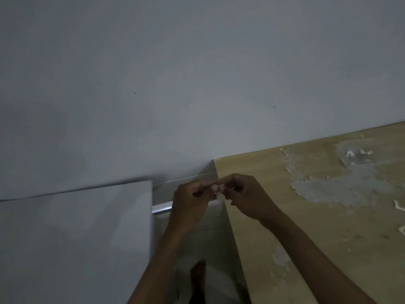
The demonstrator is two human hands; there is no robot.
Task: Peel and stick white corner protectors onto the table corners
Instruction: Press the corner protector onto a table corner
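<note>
Head view: left hand [192, 202] and right hand [243, 194] both pinch small white corner protector [219, 195] beside worn light-wood table [285, 216] edge.

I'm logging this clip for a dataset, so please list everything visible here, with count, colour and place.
wall: one, pale grey, fills the upper picture.
table: one, light wood with worn, peeling whitish patches, on the right against the wall.
cabinet: one, white, lower left.
corner protector: one, small, white, pinched between both hands near the table's left edge; details too small to tell.
foot: one, bare, on the floor at bottom centre.
left hand: one, pinching the protector.
right hand: one, pinching it from the other side.
</note>
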